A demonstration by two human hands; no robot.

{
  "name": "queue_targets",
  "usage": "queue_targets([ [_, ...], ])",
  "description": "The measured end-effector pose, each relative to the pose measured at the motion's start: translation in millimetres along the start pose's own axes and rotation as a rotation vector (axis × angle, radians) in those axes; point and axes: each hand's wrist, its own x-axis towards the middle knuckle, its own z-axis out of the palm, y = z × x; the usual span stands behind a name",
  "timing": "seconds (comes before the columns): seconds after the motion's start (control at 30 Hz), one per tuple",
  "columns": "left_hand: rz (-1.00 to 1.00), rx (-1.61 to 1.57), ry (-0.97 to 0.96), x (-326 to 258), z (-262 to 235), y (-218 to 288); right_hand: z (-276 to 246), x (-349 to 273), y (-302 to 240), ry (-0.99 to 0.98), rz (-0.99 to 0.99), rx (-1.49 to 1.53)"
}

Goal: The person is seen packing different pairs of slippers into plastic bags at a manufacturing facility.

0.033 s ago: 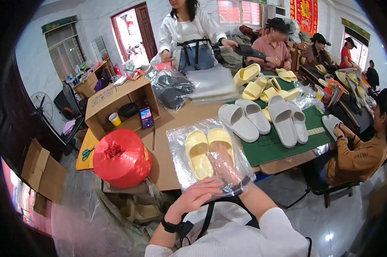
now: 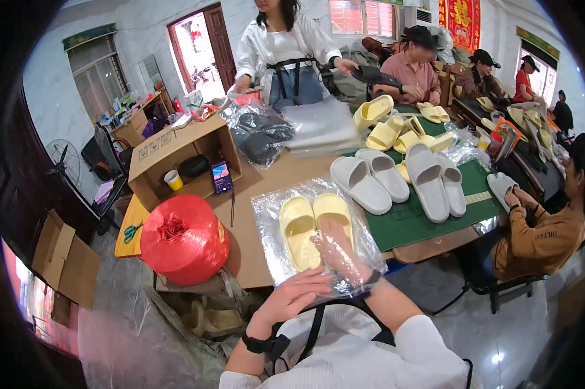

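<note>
A pair of pale yellow slippers lies side by side inside a clear plastic bag [image 2: 270,223] on the brown table before me. My right hand [image 2: 340,249] reaches into the bag up to the wrist. Its fingers go under the strap of the right slipper [image 2: 332,204] and are hidden there, with the thumb to the left near the left slipper [image 2: 298,232]. At the bag's near edge, my left hand [image 2: 298,292] rests with its fingers stretched out over the film, touching nothing else.
A red twine roll [image 2: 185,239] and a carton [image 2: 171,155] with a phone [image 2: 221,177] stand left. Grey slippers [image 2: 427,185] lie on a green mat [image 2: 388,235] at right. Beyond are flat plastic bags [image 2: 321,126] and bagged black slippers [image 2: 261,133]. Co-workers sit and stand around.
My right hand has shifted slightly within the bag, and its thumb shows more plainly. My left hand and the slippers have hardly moved.
</note>
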Motion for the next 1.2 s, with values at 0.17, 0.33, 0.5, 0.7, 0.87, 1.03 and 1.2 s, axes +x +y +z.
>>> queue_targets([
  [0.17, -0.097, 0.090, 0.357, -46.5, -13.7, -0.6, -72.5, -73.9, -6.4, -0.184, -0.328, 0.279],
  [0.33, -0.607, 0.071, 0.781, -78.8, -19.5, -32.3, -174.4, -103.8, -1.5, -1.008, 0.137, 0.773],
  [0.5, -0.973, -0.060, 0.604, -66.1, -13.2, -34.8, -179.3, -100.7, 28.5, -0.332, 0.508, 0.725],
  [0.7, -0.829, 0.153, 0.419, -78.3, -1.0, -74.9, -115.0, -80.9, 59.0, -0.365, 0.599, 0.450],
  [0.87, -0.721, -0.225, 0.496, -81.0, -12.3, -66.3, -109.6, -89.0, 85.9, -0.322, 0.568, 0.681],
  [1.03, -0.868, -0.215, 0.506, -72.1, -18.2, -47.4, -128.0, -83.9, 78.4, -0.328, 0.667, 0.755],
  [1.2, -0.618, -0.292, 0.681, -49.2, -15.8, -26.9, -125.7, -70.3, 76.7, -0.048, 0.545, 1.045],
])
